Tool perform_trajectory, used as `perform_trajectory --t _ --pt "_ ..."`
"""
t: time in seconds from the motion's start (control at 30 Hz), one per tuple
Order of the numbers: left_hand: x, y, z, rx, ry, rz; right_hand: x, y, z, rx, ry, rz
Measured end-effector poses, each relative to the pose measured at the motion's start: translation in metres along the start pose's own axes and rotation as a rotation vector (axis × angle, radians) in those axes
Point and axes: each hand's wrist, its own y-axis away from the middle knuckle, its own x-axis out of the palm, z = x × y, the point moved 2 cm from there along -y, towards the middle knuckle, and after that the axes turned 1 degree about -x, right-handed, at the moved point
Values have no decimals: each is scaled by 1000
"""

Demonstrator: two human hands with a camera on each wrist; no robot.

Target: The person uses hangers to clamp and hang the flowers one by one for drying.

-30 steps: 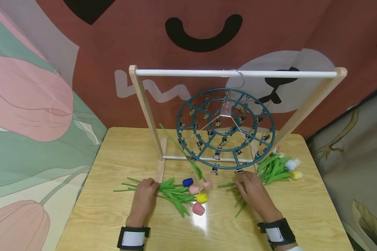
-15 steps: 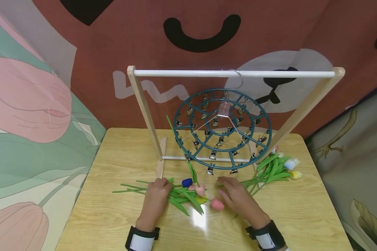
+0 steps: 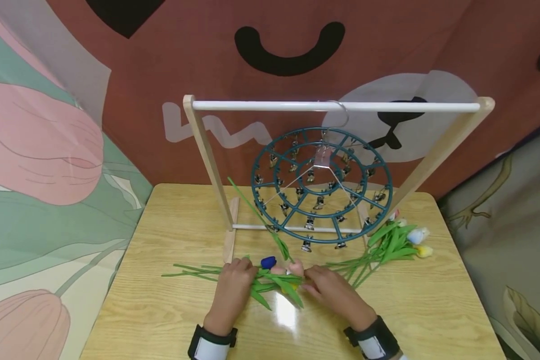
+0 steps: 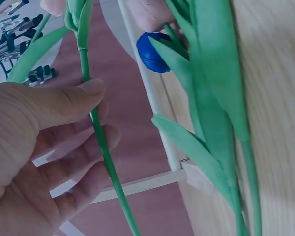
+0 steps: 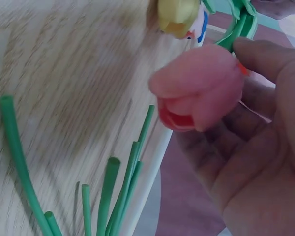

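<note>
**Both hands on one pink tulip**

My left hand (image 4: 44, 147) pinches a green stem (image 4: 101, 147), thumb pressed on it against my curled fingers. My right hand (image 5: 246, 147) cups the pink tulip head (image 5: 199, 93) in bent fingers, thumb resting on top. Seen from the head camera, my hands (image 3: 234, 285) (image 3: 330, 290) meet low over the wooden table (image 3: 171, 220), just in front of the rack's foot. Under them lies a loose bunch of tulips (image 3: 270, 287), leaves fanned out and a blue bud (image 3: 268, 261) showing at its far edge. A second bunch (image 3: 393, 242) lies well to the right. Behind, a teal round clip hanger (image 3: 321, 185) hangs by its hook from the white bar of a wooden rack (image 3: 333, 106), with one stem (image 3: 256, 212) clipped at its left rim.
</note>
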Motion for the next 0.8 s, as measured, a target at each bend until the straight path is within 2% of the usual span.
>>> perform_trajectory --t 0.17,0.33,0.6,0.7,0.8 --pt "-4 -1 -3 -6 -11 2 -2 0 0 25 -96 56" --pt "-13 -4 -8 10 0 -32 -6 1 -3 65 -202 94" --pt "-25 -9 -14 25 26 -55 -16 4 2 0 -247 95" --pt "-28 -9 -15 23 75 -118 -23 6 5 10 -256 85" --pt "-33 -9 -17 35 162 -257 -31 8 7 18 -273 49"
